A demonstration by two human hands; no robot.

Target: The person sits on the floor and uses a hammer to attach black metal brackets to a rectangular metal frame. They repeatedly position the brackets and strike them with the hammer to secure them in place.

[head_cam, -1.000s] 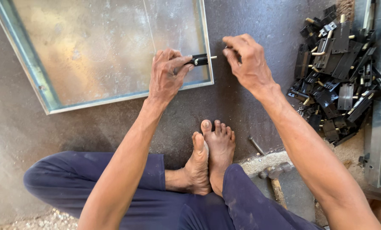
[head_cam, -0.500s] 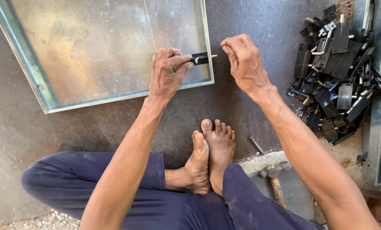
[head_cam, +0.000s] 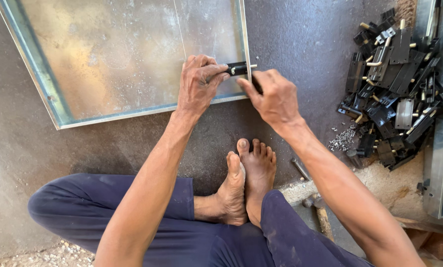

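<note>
A shallow galvanised metal panel (head_cam: pixel 112 54) with raised edges lies on the dark floor in front of me. A small black sliding bolt latch (head_cam: pixel 238 68) sits against the panel's right edge. My left hand (head_cam: pixel 199 81) presses down on the latch, fingers gripping it. My right hand (head_cam: pixel 273 96) is just to the right, fingertips pinched at the panel's edge beside the latch's brass-coloured pin; what it holds, if anything, is hidden.
A heap of black latches with brass pins (head_cam: pixel 389 89) lies at the right, with small screws (head_cam: pixel 342 141) beside it. Metal sheets (head_cam: pixel 441 163) stand at the far right. A hammer (head_cam: pixel 323 215) lies by my right leg. My crossed bare feet (head_cam: pixel 246 178) rest below the panel.
My right hand has moved left and down, closing in on the latch at the panel's edge. The left hand has stayed on the latch.
</note>
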